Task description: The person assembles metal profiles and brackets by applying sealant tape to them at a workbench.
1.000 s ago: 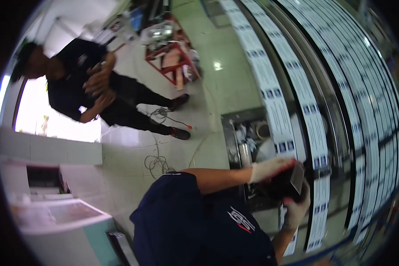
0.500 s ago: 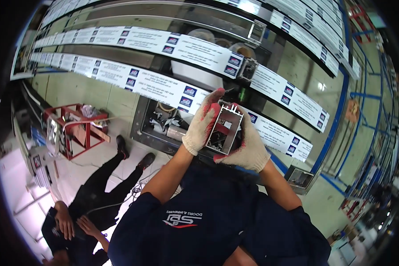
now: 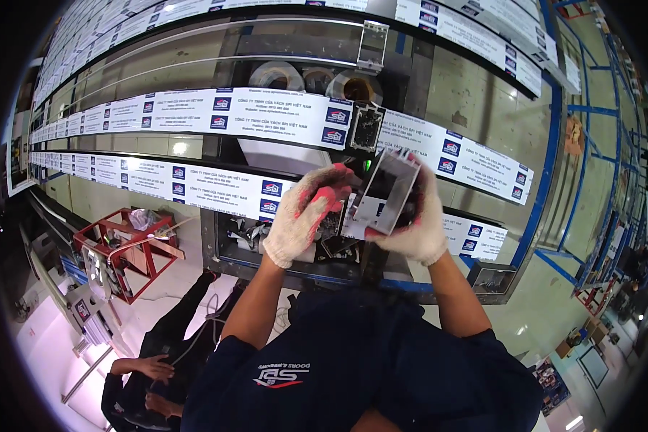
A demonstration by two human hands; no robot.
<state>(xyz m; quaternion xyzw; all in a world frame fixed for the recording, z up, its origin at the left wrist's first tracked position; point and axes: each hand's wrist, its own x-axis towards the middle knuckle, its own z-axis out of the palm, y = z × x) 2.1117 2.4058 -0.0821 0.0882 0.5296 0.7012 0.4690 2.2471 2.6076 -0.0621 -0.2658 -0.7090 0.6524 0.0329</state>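
My right hand [image 3: 419, 223], in a cream knit glove with a red palm, is closed round a short hollow aluminium profile [image 3: 389, 193]. The piece is box-shaped, with ridges along its far end, and leans to the right. Beside it on the left, my left hand [image 3: 301, 219] wears a matching glove. Its fingers are loosely bent and apart, with nothing seen between them. Under my hands lie long dark profiles covered with white printed film [image 3: 223, 189]. The cut end of one profile [image 3: 367, 127] shows just beyond the piece I hold.
Tape rolls [image 3: 276, 76] lie among the far profiles. Below my left hand, an open tray [image 3: 227, 248] holds scraps. A blue frame [image 3: 547, 173] edges the bench at right. A red metal stand [image 3: 126, 252] and a co-worker [image 3: 155, 374] with hands together are at lower left.
My left hand has let go of the aluminium profile and drawn off to the left. The piece has tilted in my right hand. The whole view has shifted.
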